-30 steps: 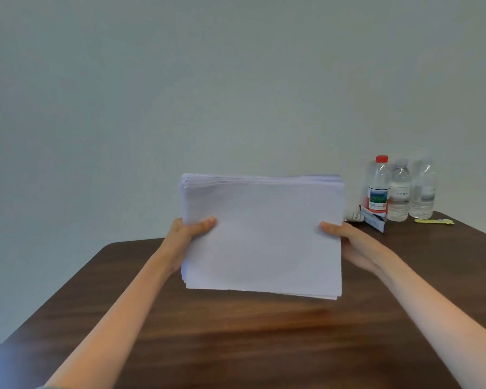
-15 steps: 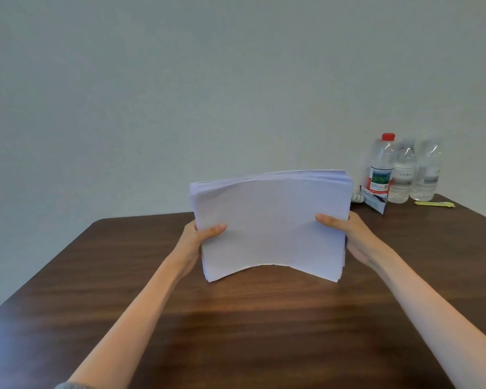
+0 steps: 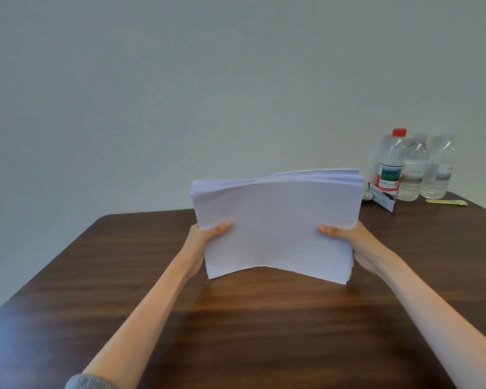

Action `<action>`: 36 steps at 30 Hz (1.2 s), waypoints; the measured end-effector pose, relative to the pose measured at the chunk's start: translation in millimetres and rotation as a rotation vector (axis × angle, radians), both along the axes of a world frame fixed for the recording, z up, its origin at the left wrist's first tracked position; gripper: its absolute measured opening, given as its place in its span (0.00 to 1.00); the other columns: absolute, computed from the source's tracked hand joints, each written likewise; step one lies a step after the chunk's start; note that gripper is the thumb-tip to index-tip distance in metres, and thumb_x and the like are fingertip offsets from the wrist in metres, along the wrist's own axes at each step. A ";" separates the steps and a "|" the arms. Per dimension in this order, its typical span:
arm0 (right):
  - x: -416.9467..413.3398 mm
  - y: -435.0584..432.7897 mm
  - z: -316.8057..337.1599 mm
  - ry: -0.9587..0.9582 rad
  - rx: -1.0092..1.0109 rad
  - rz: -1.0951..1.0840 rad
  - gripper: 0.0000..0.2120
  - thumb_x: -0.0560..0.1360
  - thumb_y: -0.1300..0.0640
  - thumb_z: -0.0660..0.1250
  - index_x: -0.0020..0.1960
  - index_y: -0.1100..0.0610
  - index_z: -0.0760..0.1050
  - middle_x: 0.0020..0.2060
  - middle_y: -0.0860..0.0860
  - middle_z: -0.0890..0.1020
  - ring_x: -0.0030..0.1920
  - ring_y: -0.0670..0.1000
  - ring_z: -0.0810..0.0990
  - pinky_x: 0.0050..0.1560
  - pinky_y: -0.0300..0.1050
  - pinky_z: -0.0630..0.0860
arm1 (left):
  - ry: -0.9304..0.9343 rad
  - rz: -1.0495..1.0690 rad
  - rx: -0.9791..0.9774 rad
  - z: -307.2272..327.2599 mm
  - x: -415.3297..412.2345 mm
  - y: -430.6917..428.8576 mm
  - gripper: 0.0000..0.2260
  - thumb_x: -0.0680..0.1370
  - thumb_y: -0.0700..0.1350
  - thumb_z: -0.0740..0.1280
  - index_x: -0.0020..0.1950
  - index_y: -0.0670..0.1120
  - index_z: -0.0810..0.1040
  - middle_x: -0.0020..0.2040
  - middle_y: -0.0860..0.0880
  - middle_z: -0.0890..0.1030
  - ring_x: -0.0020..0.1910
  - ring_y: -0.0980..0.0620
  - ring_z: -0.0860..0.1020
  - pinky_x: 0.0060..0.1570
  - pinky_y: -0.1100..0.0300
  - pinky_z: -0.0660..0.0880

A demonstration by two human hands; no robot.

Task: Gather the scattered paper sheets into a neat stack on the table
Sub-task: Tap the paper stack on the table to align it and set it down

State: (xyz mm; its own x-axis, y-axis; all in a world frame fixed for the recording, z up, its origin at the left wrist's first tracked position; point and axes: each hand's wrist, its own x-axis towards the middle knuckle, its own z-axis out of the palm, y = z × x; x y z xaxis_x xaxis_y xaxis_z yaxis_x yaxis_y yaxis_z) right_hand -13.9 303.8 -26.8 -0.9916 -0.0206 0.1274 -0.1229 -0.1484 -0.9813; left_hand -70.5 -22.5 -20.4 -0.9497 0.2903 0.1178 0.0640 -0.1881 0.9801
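Above the brown table [image 3: 236, 318], I am gripping the gathered paper stack [image 3: 275, 223] between my left hand [image 3: 205, 237] and right hand [image 3: 348, 240], squaring it before laying it down.

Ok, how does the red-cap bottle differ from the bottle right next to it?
The red-cap bottle has a red cap; the middle bottle seems to have a pale one. The red-cap bottle wears a red and green label, the middle bottle a plain pale one. A packet hides the red-cap bottle's base; the middle bottle's base shows. Both are clear and upright, at the far right of the table.
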 end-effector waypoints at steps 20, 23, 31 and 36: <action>15.0 -1.6 116.9 0.271 0.550 -0.215 0.09 0.70 0.58 0.76 0.35 0.59 0.79 0.33 0.52 0.83 0.36 0.51 0.83 0.37 0.43 0.77 | 0.795 0.037 -0.849 148.2 3.5 35.0 0.09 0.71 0.51 0.72 0.47 0.48 0.81 0.43 0.50 0.83 0.42 0.52 0.80 0.48 0.52 0.76; 17.6 -12.6 137.6 0.321 0.667 -0.209 0.14 0.70 0.57 0.76 0.30 0.58 0.75 0.27 0.48 0.78 0.29 0.45 0.77 0.32 0.38 0.71 | 0.792 0.001 -0.760 159.3 18.4 53.3 0.08 0.78 0.48 0.69 0.50 0.44 0.79 0.45 0.48 0.82 0.42 0.54 0.79 0.45 0.57 0.75; 19.2 -31.3 168.4 0.388 0.870 -0.106 0.11 0.71 0.55 0.75 0.36 0.58 0.76 0.33 0.50 0.77 0.34 0.48 0.76 0.36 0.43 0.70 | 0.588 0.087 -0.382 151.4 30.2 51.5 0.11 0.77 0.44 0.70 0.49 0.36 0.78 0.42 0.45 0.81 0.40 0.50 0.80 0.41 0.55 0.77; 16.0 -21.9 168.0 0.306 0.938 -0.125 0.15 0.68 0.54 0.78 0.42 0.63 0.78 0.39 0.55 0.81 0.39 0.51 0.76 0.39 0.45 0.69 | 0.466 0.186 -0.185 138.0 26.8 33.7 0.06 0.76 0.43 0.71 0.47 0.40 0.79 0.41 0.46 0.82 0.39 0.48 0.80 0.43 0.51 0.77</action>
